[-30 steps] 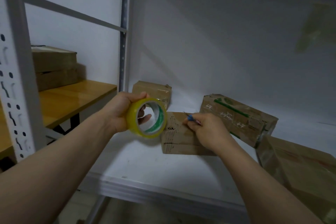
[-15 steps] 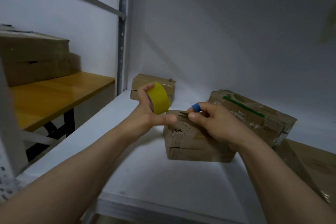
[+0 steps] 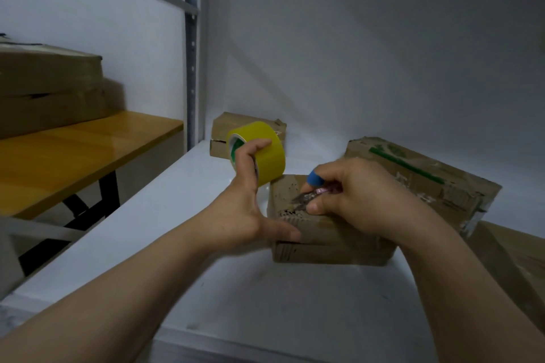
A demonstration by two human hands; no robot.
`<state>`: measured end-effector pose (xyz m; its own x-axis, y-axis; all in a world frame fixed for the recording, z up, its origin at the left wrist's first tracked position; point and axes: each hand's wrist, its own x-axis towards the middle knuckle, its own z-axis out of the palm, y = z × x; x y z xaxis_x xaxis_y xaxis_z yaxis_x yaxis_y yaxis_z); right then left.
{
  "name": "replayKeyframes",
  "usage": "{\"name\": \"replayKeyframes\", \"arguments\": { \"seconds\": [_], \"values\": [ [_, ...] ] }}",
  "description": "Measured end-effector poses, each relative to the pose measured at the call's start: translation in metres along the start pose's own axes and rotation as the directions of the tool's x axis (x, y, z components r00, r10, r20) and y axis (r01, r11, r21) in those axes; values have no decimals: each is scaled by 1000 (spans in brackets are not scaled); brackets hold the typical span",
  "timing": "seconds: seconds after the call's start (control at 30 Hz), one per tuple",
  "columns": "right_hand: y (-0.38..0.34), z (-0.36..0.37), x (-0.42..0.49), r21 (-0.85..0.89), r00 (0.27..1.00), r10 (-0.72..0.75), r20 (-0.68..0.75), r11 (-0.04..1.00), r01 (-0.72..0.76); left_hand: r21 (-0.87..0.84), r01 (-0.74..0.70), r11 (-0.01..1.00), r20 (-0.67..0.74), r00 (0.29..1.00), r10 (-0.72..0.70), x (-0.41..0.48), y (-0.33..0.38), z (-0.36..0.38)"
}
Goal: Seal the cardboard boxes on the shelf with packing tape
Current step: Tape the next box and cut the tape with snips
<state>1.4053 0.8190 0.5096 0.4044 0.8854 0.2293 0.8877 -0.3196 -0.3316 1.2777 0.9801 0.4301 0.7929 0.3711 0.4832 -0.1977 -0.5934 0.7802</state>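
Observation:
My left hand [image 3: 244, 209] holds a yellow roll of packing tape [image 3: 262, 153] by its core, fingers hooked through it, while its thumb presses on the front left corner of a small worn cardboard box [image 3: 324, 244] lying on the white shelf [image 3: 206, 289]. The roll hovers just above and left of that box. My right hand [image 3: 356, 197] rests on top of the box and grips a small cutter [image 3: 309, 194] with a blue cap, its blade end pointing left across the box top.
A second small box [image 3: 224, 130] stands at the back left of the shelf, behind the roll. A larger box with green print [image 3: 427, 180] lies to the right and another box [image 3: 519, 262] at the far right edge. A wooden table [image 3: 73, 156] with stacked boxes is left.
My left hand has lowered so that its thumb now presses on the box corner, the roll turned edge-up. My right hand has come down flat onto the box top with the cutter.

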Motion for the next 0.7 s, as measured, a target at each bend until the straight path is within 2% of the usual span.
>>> {"name": "replayKeyframes", "arguments": {
  "seconds": [0.17, 0.33, 0.43, 0.57, 0.63, 0.7],
  "values": [
    [-21, -8, 2, -352, 994, -89, 66, 930, 107, 3, -11, 1000, 1, 1000, 11, 0, -1, 2],
    [-31, -5, 6, -518, 981, -160, 108, 834, 193, 4, -28, 1000, 0, 1000, 28, 0, -1, 3],
    [-29, -7, 8, -508, 979, -159, 124, 837, 200, 5, -21, 1000, -3, 1000, 21, -1, -1, 3],
    [-24, -8, 15, -527, 963, -229, 142, 806, 269, 6, -18, 1000, -4, 1000, 18, -2, -1, 3],
    [-18, -9, 19, -424, 960, -227, 165, 863, 276, 13, -15, 1000, -2, 1000, 15, -2, 0, 3],
    [-10, -12, 22, -231, 965, -184, 186, 946, 225, 20, -2, 1000, -8, 1000, 2, -3, 1, 3]
  ]
}}
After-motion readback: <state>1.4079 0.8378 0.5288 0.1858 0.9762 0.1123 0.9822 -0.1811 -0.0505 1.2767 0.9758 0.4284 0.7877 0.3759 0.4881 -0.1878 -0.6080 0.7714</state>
